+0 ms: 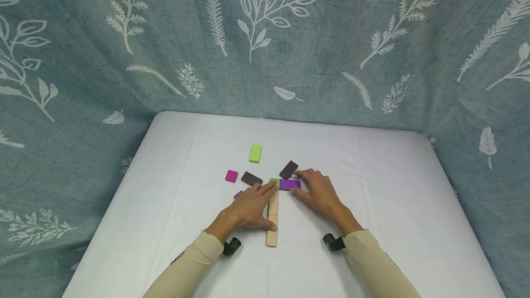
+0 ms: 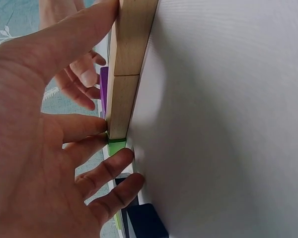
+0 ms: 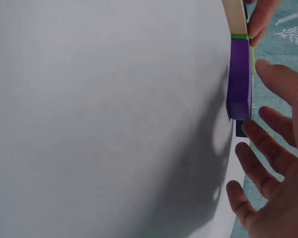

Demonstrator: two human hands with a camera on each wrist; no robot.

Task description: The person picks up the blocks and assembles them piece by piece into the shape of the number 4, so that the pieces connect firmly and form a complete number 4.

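Observation:
Light wooden blocks (image 1: 271,238) form a straight line end to end on the white table, a seam showing between them. At the line's far end is a green block (image 1: 274,180), and a purple block (image 1: 290,185) extends from it to the right. My left hand (image 1: 250,206) lies along the wooden line, its thumb at the nearer block and its fingertips (image 2: 102,125) by the green end. Around the right end of the purple block, my right hand (image 1: 319,192) is spread with relaxed fingers; in the right wrist view its thumb (image 3: 275,79) stands apart from that block.
Beyond the hands lie a lime green block (image 1: 255,153), a magenta block (image 1: 231,176) and two dark brown blocks, one left (image 1: 251,179) and one right (image 1: 288,169). A small bluish block (image 1: 238,194) is partly hidden by the left hand. A patterned curtain (image 1: 265,82) hangs behind the table.

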